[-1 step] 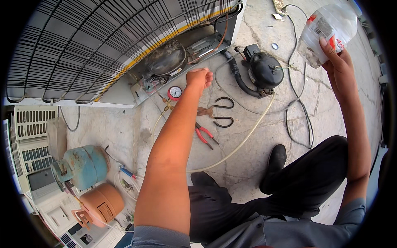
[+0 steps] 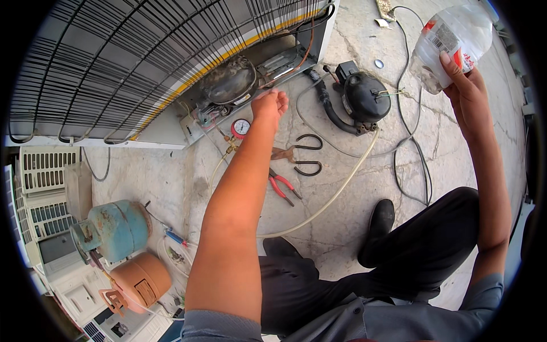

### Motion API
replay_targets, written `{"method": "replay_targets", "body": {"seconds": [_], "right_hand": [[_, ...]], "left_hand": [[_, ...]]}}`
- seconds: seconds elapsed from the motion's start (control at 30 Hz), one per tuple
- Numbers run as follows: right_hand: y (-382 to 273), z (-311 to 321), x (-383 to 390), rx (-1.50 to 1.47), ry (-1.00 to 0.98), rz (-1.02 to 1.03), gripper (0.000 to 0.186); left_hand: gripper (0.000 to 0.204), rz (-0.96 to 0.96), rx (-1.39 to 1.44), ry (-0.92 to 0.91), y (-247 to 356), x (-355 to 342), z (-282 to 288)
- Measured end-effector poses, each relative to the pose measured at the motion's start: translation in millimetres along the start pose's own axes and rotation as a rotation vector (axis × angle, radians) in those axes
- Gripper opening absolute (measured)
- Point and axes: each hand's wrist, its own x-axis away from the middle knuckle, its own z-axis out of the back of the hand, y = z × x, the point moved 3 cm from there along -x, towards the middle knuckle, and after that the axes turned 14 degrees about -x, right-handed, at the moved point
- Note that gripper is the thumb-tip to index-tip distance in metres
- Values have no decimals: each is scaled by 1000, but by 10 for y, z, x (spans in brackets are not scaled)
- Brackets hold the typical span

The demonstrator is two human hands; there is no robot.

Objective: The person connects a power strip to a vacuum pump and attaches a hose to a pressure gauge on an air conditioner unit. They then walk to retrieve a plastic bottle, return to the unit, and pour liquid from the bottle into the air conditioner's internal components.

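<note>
My right hand (image 2: 466, 91) is raised at the upper right. Its thumb and fingers grip a clear plastic jar (image 2: 456, 37) with a red and white label, held tilted. My left hand (image 2: 270, 105) reaches to the base of a refrigerator, beside the dark compressor (image 2: 231, 80) fitted there. Its fingers are curled, and whatever they may hold is hidden. A pressure gauge (image 2: 241, 128) with a red rim lies just left of that forearm. Right of the forearm are black-handled snips (image 2: 307, 154) and red-handled pliers (image 2: 282, 185).
A second black compressor (image 2: 364, 97) stands on the concrete, joined to a pale hose (image 2: 347, 191). A dark cable (image 2: 424, 165) loops to its right. At the left lie a blue gas cylinder (image 2: 119, 228) and an orange one (image 2: 142, 279). The refrigerator's wire condenser (image 2: 131, 62) fills the upper left.
My left hand has shifted slightly to the left, closer to the refrigerator's compressor. My right hand and the jar have not visibly moved.
</note>
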Motion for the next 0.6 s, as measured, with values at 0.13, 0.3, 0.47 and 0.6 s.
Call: {"method": "replay_targets", "body": {"seconds": [0.13, 0.3, 0.47, 0.6], "right_hand": [[-18, -12, 7, 10, -7, -15, 50], [30, -21, -11, 11, -17, -43, 50], [106, -236, 19, 28, 9, -61, 50], [233, -93, -54, 250, -38, -109, 48]], "left_hand": [[11, -65, 375, 20, 57, -139, 96], [11, -53, 474, -42, 50, -204, 78], [9, -48, 485, -28, 65, -235, 112], [10, -65, 443, 1, 86, -214, 85]]}}
